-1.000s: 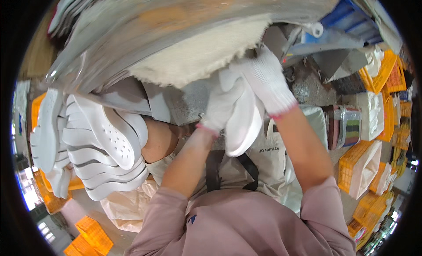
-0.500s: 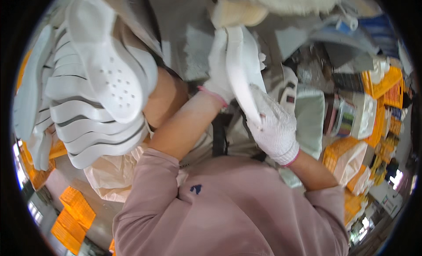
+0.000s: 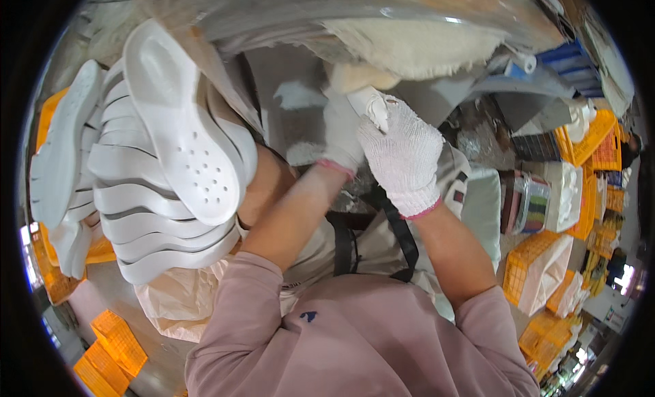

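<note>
A white shoe sole (image 3: 367, 102) is between my two gloved hands, seen nearly end-on, with most of its length hidden. My right hand (image 3: 404, 148), in a white knit glove with a pink cuff, is closed on its near end. On the sole's left side is my left hand (image 3: 343, 129), gloved alike and blurred; it seems closed on the sole, though its fingers hardly show. The sole's upper end meets a rounded cream pad (image 3: 361, 76) under the machine's hood; whether they touch is hard to tell.
White shoe soles (image 3: 160, 209) are stacked at my left, one with small holes (image 3: 198, 168) leaning on top. A grey hood (image 3: 409, 28) with ragged cream cloth (image 3: 423, 49) overhangs my hands. Orange crates (image 3: 535, 260) line the right; more crates (image 3: 112, 349) stand at lower left.
The sole has turned from lengthwise to nearly end-on. My right hand has moved up and inward, closer to the cream pad. The left hand has stayed near its place. The whole view has shifted slightly.
</note>
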Demonstrator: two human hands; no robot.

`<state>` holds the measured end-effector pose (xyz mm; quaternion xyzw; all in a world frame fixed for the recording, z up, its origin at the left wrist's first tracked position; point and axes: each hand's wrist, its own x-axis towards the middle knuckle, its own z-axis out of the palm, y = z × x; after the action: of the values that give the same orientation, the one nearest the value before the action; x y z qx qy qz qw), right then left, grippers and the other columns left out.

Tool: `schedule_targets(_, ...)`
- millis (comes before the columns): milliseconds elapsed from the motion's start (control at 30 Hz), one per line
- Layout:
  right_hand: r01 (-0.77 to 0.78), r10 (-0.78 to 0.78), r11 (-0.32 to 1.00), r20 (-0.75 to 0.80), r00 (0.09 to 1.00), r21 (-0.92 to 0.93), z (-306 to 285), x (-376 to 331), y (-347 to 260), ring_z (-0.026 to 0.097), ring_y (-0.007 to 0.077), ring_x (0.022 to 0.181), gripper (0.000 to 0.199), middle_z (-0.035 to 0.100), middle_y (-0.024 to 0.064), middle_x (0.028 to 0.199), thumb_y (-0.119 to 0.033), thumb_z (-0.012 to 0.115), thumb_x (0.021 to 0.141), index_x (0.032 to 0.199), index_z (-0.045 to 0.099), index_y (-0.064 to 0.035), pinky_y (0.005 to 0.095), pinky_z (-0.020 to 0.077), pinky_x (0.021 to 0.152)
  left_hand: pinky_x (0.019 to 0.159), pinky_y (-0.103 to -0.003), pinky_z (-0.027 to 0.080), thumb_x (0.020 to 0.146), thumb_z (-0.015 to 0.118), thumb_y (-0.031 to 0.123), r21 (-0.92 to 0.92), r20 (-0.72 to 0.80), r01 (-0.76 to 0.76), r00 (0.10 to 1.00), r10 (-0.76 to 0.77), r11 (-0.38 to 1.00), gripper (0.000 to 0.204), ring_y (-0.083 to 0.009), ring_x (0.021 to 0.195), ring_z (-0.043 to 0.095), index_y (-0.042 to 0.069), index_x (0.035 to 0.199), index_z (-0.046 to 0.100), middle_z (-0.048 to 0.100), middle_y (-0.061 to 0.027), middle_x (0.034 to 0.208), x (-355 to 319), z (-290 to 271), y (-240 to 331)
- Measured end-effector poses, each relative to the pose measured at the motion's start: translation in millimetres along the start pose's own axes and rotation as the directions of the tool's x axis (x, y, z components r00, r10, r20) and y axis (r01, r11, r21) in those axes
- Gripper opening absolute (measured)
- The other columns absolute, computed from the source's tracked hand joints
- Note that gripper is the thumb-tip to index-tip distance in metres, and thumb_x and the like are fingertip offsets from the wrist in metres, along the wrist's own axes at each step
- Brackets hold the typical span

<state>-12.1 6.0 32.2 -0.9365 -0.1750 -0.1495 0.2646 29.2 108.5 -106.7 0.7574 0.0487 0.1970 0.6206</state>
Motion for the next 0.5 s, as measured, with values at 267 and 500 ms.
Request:
schedule_targets(267, -0.175, 0.156, 0.976, 0.141, 0.978, 0.132, 6, 13, -17, 0.074, 0.0405, 0.092, 0.035, 0.075, 0.0191, 0.095, -0.032, 0.080, 0.087, 0.114, 0.076, -0.0091, 0.0460, 0.0593, 0.082, 0.089, -0.038, 0.058, 0.108, 0.054, 0.039, -0.800, 0.266, 0.477, 0.826, -0.497, 0.364, 0.038, -0.0221, 0.098, 0.070, 0.007, 0.125, 0.064, 0.070, -0.0089, 0.107, -6, -6, 5)
schedule_targets(500, 0.176, -0.147, 0.966, -0.157, 0.977, 0.187, 11, -23, 26, 0.069, 0.0398, 0.083, 0.036, 0.070, 0.0163, 0.092, -0.030, 0.084, 0.082, 0.102, 0.069, -0.0043, 0.0479, 0.0561, 0.070, 0.074, -0.038, 0.056, 0.110, 0.041, 0.043, -0.015, 0.029, -0.091, 0.995, 0.092, 0.996, 0.040, -0.0231, 0.084, 0.064, 0.008, 0.114, 0.061, 0.062, -0.0066, 0.092, -2, -11, 5)
